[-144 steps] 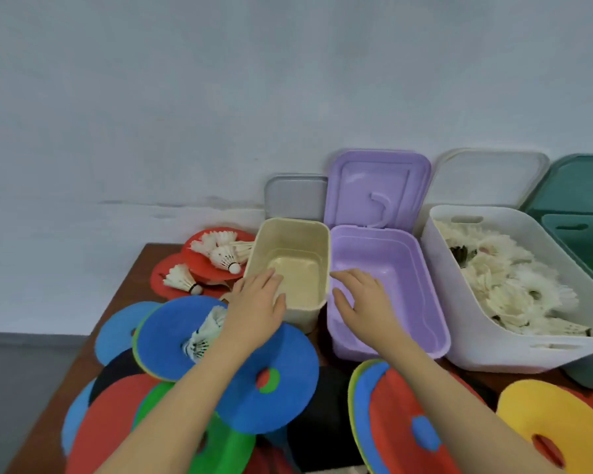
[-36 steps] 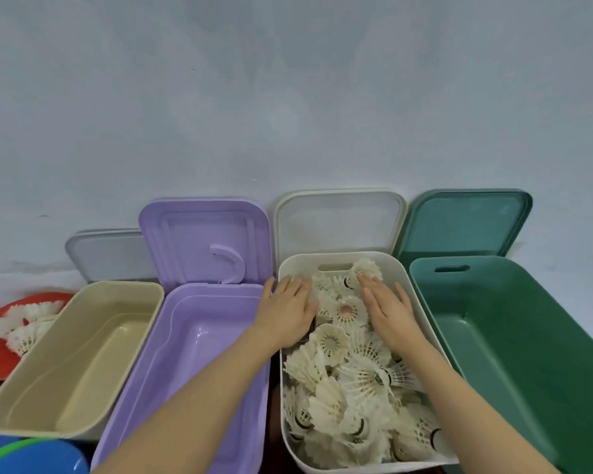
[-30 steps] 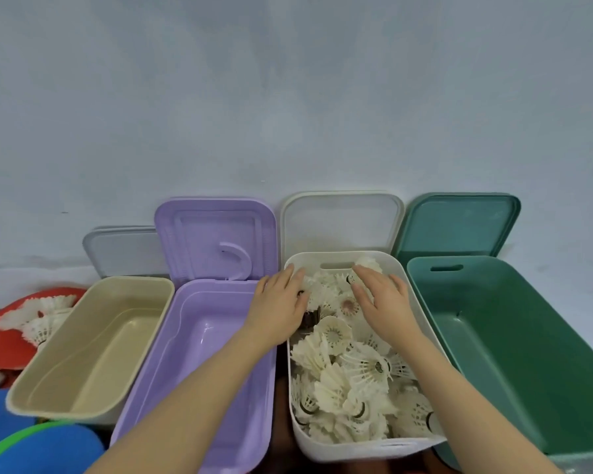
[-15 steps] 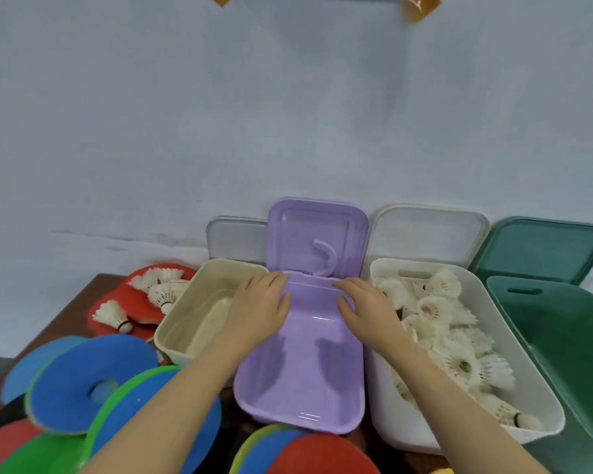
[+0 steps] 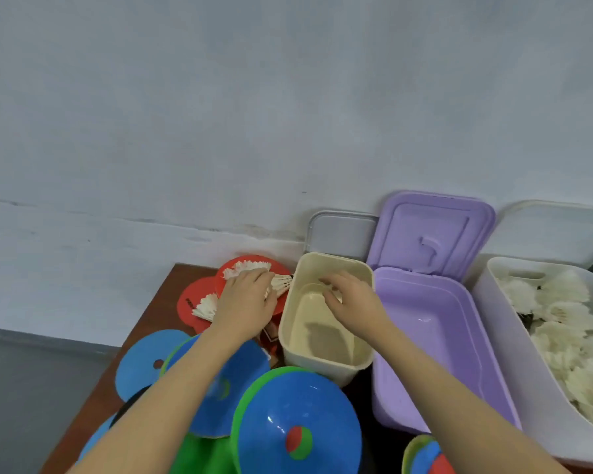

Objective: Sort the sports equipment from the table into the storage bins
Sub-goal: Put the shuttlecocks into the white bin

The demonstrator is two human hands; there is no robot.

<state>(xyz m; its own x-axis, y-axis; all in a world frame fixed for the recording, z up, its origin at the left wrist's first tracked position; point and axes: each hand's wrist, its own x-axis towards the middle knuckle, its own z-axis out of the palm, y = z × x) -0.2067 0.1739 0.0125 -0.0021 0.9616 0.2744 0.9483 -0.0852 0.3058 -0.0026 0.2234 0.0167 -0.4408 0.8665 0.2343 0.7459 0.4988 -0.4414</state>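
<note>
The left hand (image 5: 245, 304) lies on the white feathered shuttlecocks (image 5: 281, 281), fingers curled over them (whether it truly clamps them I cannot tell); they rest on red flat discs (image 5: 199, 295) at the surface's far corner. The right hand (image 5: 351, 297) hovers with loosely bent fingers in the cream plastic bin (image 5: 326, 316). Half a second ago both hands were at the lilac plastic bin (image 5: 432, 340).
</note>
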